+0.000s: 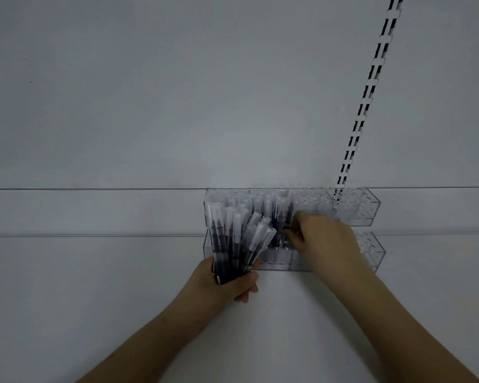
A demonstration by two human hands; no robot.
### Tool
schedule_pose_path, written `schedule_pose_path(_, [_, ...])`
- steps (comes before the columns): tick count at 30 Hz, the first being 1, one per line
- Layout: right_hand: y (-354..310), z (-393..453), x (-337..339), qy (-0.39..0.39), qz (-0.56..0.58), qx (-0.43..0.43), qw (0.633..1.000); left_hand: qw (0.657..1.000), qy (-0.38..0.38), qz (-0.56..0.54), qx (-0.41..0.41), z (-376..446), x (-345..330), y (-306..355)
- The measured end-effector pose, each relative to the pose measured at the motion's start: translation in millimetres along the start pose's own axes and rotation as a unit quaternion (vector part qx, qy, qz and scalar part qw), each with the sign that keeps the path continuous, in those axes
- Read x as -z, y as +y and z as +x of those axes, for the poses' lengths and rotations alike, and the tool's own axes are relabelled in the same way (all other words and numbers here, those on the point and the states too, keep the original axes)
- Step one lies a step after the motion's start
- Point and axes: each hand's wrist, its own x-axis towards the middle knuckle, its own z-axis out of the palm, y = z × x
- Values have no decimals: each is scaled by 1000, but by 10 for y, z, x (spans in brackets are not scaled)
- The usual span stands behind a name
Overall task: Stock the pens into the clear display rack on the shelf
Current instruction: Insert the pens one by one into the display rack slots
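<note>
Two hands are working at the shelf in the head view, the only cam here. The left hand (227, 280) is gripping a fanned bundle of black pens with frosted clear caps (238, 239), fingers wrapped round the lower barrels, caps pointing up and leaning right. The bundle is sitting just in front of the left end of the clear acrylic two-tier display rack with rows of round holes (368, 205), which is standing on the white shelf (94, 272) against the pale grey back panel (177, 92). The right hand (324, 239) is reaching into the mid section of the rack, fingertips (289, 232) curled and pinching at what looks like a single dark pen (278, 217) among those already stocked; the contact is blurred, so I can't tell for sure. The left part of the rack is already filling w/ upright pens, and the right end holes are looking unfilled. A slotted white upright rail (371, 87) is running up behind the rack's right end.

Judging the step: seating one pen in a hole. To do it well, keep the pen upright, line the tip up w/ the hole before letting go, fill holes in order left to right, and keep the bundle gripped tight so none are slipping out
</note>
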Motion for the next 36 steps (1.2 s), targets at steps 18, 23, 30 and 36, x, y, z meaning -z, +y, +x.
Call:
schedule_pose_path(18, [-92,-153,190,-62,445,127,884,1000,-22,8,15,19,-19,45])
schedule_pose_path(23, [-77,-156,214,-32,482,107,869,1000,-12,2,10,17,-32,46])
schedule_pose_path(30, [-33,-123,169,-60,584,58,807,1000,-8,-6,18,3,-37,33])
schedule_pose_path(36, [-101,-127,202,-36,556,52,829,999,5,-34,29,23,-31,26])
